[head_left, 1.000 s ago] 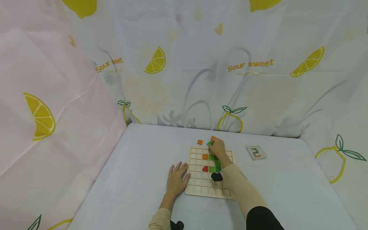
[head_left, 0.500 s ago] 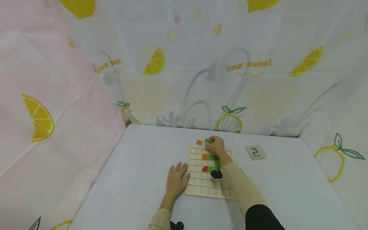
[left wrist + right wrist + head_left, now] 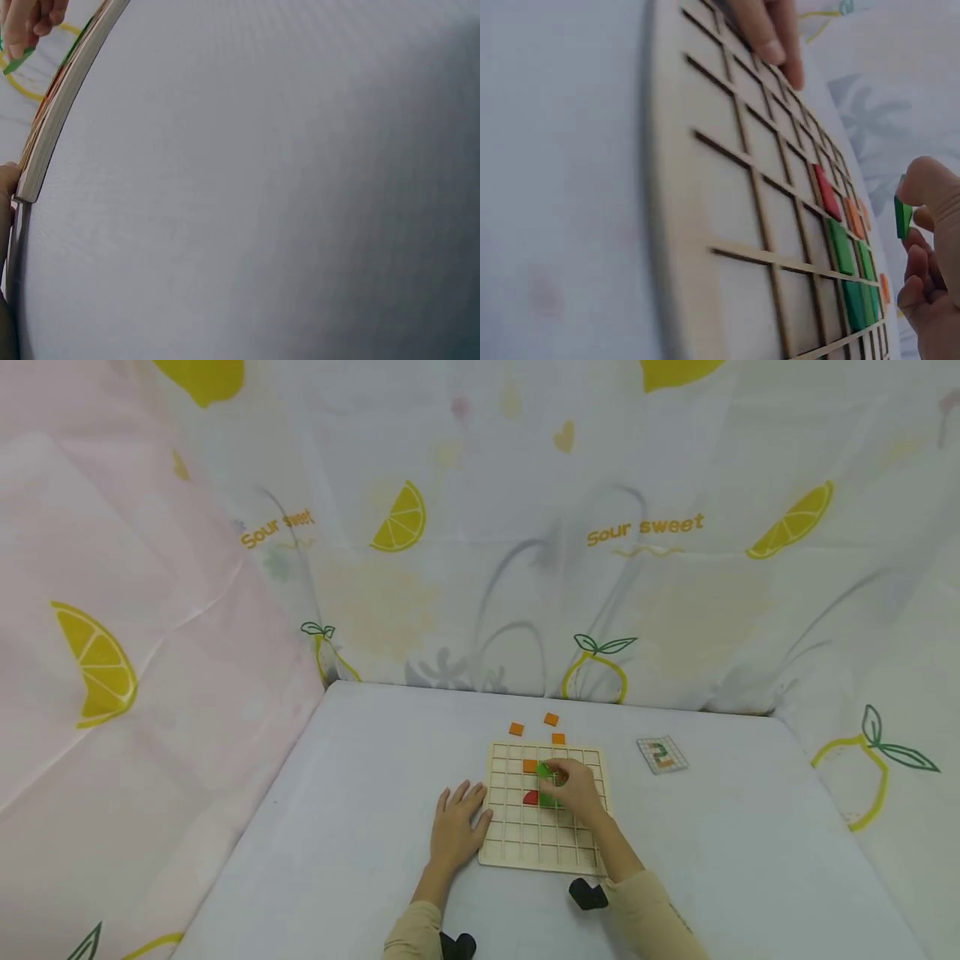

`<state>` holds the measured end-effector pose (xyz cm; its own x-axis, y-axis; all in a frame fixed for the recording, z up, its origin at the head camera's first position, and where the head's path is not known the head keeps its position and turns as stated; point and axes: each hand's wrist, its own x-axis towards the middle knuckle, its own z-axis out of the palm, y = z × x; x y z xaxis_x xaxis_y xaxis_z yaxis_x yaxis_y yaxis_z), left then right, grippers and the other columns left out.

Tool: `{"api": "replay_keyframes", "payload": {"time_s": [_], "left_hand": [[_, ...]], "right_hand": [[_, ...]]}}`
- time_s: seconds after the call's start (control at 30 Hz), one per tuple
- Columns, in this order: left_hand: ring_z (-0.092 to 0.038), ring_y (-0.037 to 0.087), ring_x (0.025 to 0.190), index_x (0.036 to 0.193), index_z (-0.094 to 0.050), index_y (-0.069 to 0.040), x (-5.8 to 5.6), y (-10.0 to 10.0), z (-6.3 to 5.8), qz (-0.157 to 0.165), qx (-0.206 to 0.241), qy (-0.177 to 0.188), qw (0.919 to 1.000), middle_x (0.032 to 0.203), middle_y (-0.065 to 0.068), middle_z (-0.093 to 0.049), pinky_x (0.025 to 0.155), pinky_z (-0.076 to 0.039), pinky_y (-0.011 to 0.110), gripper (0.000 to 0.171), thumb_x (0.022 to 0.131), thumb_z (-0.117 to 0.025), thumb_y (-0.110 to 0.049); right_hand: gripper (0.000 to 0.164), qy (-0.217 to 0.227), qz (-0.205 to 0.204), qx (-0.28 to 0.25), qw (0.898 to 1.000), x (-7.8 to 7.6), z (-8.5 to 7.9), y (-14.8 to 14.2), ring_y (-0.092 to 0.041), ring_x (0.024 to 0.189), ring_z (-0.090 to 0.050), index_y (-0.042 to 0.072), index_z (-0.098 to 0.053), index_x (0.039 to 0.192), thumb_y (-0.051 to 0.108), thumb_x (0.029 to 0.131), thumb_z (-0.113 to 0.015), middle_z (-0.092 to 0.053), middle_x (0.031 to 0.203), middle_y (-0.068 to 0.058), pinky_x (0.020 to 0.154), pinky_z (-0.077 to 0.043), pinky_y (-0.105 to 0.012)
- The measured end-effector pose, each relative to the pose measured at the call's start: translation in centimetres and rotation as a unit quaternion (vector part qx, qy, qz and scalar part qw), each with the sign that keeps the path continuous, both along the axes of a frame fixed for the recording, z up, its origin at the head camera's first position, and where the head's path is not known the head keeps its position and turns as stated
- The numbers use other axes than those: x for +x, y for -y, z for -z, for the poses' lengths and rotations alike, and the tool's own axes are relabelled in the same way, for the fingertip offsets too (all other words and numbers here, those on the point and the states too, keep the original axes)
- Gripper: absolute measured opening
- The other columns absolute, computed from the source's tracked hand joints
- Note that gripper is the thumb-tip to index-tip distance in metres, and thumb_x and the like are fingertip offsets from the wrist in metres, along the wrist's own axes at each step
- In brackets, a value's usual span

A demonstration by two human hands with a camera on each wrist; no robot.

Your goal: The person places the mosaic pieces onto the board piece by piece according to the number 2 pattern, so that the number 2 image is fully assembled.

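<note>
My right hand (image 3: 576, 789) pinches a small green tile (image 3: 903, 217) between thumb and fingertips, above the wooden grid board (image 3: 517, 853). On the board lie an orange square tile (image 3: 529, 766), a red quarter-round tile (image 3: 531, 797) and several green tiles (image 3: 840, 246), partly covered by the right hand in the head view. My left hand (image 3: 455, 827) rests on the white table with fingers spread, its thumb at the board's left edge. In the left wrist view, the board's side (image 3: 64, 105) shows, with the right hand and its green tile beyond.
Three loose orange tiles (image 3: 551, 719) lie behind the board's far edge. To the right is a small pattern card (image 3: 662, 753) with a coloured grid design. Lemon-printed cloth (image 3: 480, 568) hangs behind the table (image 3: 337, 860) and along its left side.
My right hand has picked up the green tile behind the board and brought it nearer, over the grid. Loose orange tiles it covered now show. The left hand stays in place.
</note>
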<state>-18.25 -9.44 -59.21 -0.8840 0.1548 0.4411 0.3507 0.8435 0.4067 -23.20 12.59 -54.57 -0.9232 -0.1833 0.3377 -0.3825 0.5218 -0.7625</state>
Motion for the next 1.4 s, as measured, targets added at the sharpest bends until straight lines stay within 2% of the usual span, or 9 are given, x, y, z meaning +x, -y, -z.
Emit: {"api": "replay_keyframes", "payload": {"time_s": [0.23,0.37,0.47,0.57,0.67,0.77,1.0,1.13,1.4], "left_hand": [[-0.050,0.028,0.124,0.122,-0.063,-0.007,0.0,0.2,0.1,-0.005,-0.007,0.013,0.9999,0.125,0.006,-0.062,0.108,-0.029,0.053,0.040,0.086,-0.061,-0.025],[-0.049,0.028,0.125,0.123,-0.062,-0.008,0.0,0.0,0.2,-0.003,-0.008,0.018,0.9998,0.126,0.005,-0.061,0.109,-0.028,0.053,0.041,0.087,-0.060,-0.027],[-0.049,0.027,0.125,0.123,-0.062,-0.008,0.0,-0.1,0.2,-0.002,-0.011,0.018,0.9998,0.126,0.005,-0.061,0.109,-0.028,0.053,0.041,0.087,-0.061,-0.027],[-0.050,0.028,0.124,0.122,-0.063,-0.008,0.0,0.0,0.2,-0.004,-0.011,0.013,0.9998,0.126,0.005,-0.062,0.108,-0.029,0.053,0.040,0.086,-0.062,-0.027],[-0.051,0.028,0.124,0.121,-0.063,-0.008,0.0,0.0,0.2,-0.003,-0.007,0.006,1.0000,0.125,0.005,-0.062,0.108,-0.029,0.053,0.040,0.086,-0.062,-0.026],[-0.051,0.029,0.123,0.121,-0.064,-0.007,-0.1,0.0,0.3,0.001,0.000,-0.002,1.0000,0.124,0.006,-0.063,0.107,-0.030,0.054,0.040,0.086,-0.062,-0.025],[-0.054,0.032,0.119,0.118,-0.065,-0.005,-0.1,0.0,0.3,0.007,0.003,-0.027,0.9996,0.121,0.008,-0.064,0.103,-0.033,0.056,0.039,0.083,-0.065,-0.022],[-0.053,0.030,0.121,0.119,-0.064,-0.005,0.0,0.1,0.2,0.004,0.001,-0.017,0.9998,0.122,0.008,-0.064,0.105,-0.032,0.055,0.039,0.084,-0.065,-0.023],[-0.050,0.028,0.124,0.122,-0.063,-0.007,0.0,0.1,0.2,0.003,0.001,0.003,1.0000,0.125,0.005,-0.062,0.108,-0.030,0.053,0.040,0.086,-0.063,-0.026]], "right_hand": [[0.030,-0.036,-0.047,0.125,0.990,2.1,2.2,0.7,-0.017,0.077,-0.055,-0.003,-0.070,0.101,0.003,0.073,-0.069,-0.064,0.090,-0.010,0.062,-0.048,-0.024],[0.026,-0.095,-0.060,0.165,0.980,2.4,2.4,1.0,-0.019,0.076,-0.050,-0.003,-0.073,0.096,0.000,0.070,-0.067,-0.057,0.085,-0.010,0.064,-0.046,-0.031],[0.022,-0.142,-0.060,0.188,0.970,2.5,2.4,1.3,-0.024,0.078,-0.053,-0.003,-0.073,0.092,0.000,0.071,-0.068,-0.059,0.087,-0.012,0.070,-0.048,-0.037],[0.017,-0.164,-0.041,0.205,0.964,2.8,2.8,1.7,-0.027,0.086,-0.059,0.000,-0.074,0.092,0.004,0.076,-0.072,-0.065,0.092,-0.012,0.080,-0.049,-0.042],[0.016,-0.162,-0.014,0.200,0.966,3.3,3.0,2.0,-0.026,0.090,-0.060,0.003,-0.074,0.092,0.009,0.078,-0.074,-0.069,0.096,-0.009,0.081,-0.050,-0.041],[0.015,-0.163,0.006,0.186,0.969,3.9,3.1,2.3,-0.025,0.088,-0.058,0.004,-0.075,0.092,0.008,0.077,-0.074,-0.071,0.098,-0.008,0.077,-0.051,-0.038],[0.014,-0.177,0.008,0.165,0.970,4.7,3.3,2.4,-0.023,0.086,-0.058,0.005,-0.075,0.090,0.006,0.076,-0.074,-0.072,0.098,-0.007,0.075,-0.050,-0.036],[0.014,-0.185,0.001,0.162,0.969,4.7,3.4,2.3,-0.022,0.086,-0.058,0.005,-0.075,0.089,0.007,0.076,-0.075,-0.072,0.098,-0.005,0.075,-0.050,-0.035],[0.014,-0.224,0.004,0.167,0.960,4.7,3.8,2.1,-0.022,0.086,-0.059,0.007,-0.076,0.087,0.010,0.074,-0.076,-0.073,0.096,-0.004,0.070,-0.047,-0.036]]}}
